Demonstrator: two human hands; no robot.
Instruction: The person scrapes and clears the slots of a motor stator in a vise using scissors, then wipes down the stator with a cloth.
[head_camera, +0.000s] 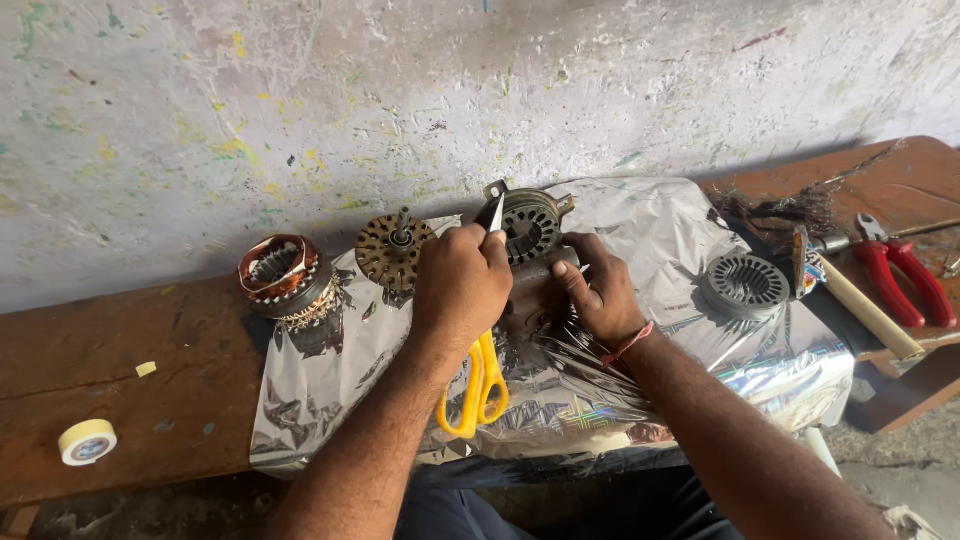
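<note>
Head view. The left hand (460, 285) is closed in a fist around the yellow-handled scissors (478, 385). The handle loops hang toward 6 o'clock below the fist and the blade tip emerges at 12 o'clock by the knuckles, so the long axis runs nearly straight up and down the frame. The right hand (598, 295) is curled, fingers pressed on the grey motor stator (530, 232) and on the dark body below it; whether it fully clasps that body cannot be told, as the fingertips are hidden. The stator lies at 1 o'clock from the left fist, just beside the blade tip, and at 11 o'clock from the right hand. Both hands are about equally near; the right touches it, and the blade appears to meet its rim.

Count: one pair of scissors; three ring-shaped stators, namely the one in hand, a copper-wound stator (282, 272) at 9 o'clock, and a bare stator (745, 283) at 3 o'clock; one perforated rotor disc (394, 250) at 10 o'clock. All rest on one silver foil sheet (330, 400) spread over the wooden bench (120, 340). Further out are one tape roll (87, 442) at 8 o'clock and one pair of red-handled pliers (905, 275) at 3 o'clock.
</note>
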